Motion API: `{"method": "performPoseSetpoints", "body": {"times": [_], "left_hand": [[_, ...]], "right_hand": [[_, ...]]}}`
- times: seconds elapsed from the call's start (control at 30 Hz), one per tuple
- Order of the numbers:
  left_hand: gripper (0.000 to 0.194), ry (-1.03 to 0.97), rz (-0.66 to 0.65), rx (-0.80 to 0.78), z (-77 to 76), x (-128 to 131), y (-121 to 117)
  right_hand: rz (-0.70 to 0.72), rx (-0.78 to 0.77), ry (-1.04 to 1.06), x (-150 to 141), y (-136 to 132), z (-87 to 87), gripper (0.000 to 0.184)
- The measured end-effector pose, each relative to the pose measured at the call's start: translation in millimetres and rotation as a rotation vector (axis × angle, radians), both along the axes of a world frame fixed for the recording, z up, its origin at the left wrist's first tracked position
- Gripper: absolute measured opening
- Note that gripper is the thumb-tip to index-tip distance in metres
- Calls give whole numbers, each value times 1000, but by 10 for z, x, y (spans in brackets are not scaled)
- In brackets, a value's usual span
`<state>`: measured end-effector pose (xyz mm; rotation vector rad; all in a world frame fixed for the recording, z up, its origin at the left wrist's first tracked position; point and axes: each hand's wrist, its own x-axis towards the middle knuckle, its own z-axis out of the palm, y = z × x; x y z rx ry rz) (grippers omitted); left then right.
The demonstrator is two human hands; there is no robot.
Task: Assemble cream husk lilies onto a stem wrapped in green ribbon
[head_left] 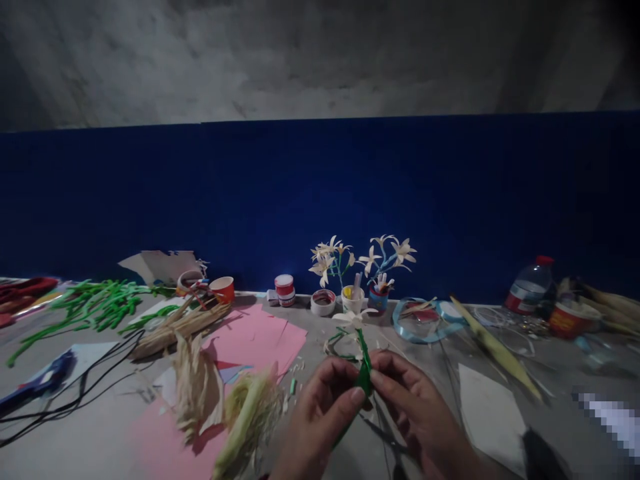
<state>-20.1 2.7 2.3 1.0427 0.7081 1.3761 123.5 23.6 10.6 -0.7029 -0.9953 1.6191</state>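
Both hands work mid-table: left hand (327, 417) and right hand (407, 400), fingers curled nearly closed, pinch the green strip (365, 373) between them, just below a pale flower (354, 315), near the pink paper (260, 337).

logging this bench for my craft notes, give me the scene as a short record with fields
left hand: left hand pinches a green strip
right hand: right hand grips the same strip
just above the hands: white flower with narrow petals, seemingly joined to the strip
back row: white cup and blue cup, both by upright pale flowers
left side: bright green fuzzy stems, pink paper sheets
right side: clear plastic bottle with red cap
unclear: the cups' full contents
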Motion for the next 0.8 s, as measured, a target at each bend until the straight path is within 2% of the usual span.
{"method": "performPoseSetpoints", "body": {"times": [0.2,0.47,0.63,0.77,0.8], "left_hand": [[24,-26,-48,8,-119,155,10],[22,-79,-27,-121,-167,224,-102],[24,-32,24,-68,-305,204,-147],[26,56,57,-26,-307,153,-194],[24,113,110,7,-296,136,-212]], "right_hand": [[-81,30,-19,64,-57,-82,14],[-108,16,13,22,-175,-231,18],[-137,6,-6,15,-255,-355,19],[-159,-30,-4,23,-270,-446,21],[-166,-44,1,25,-262,-458,23]]}}
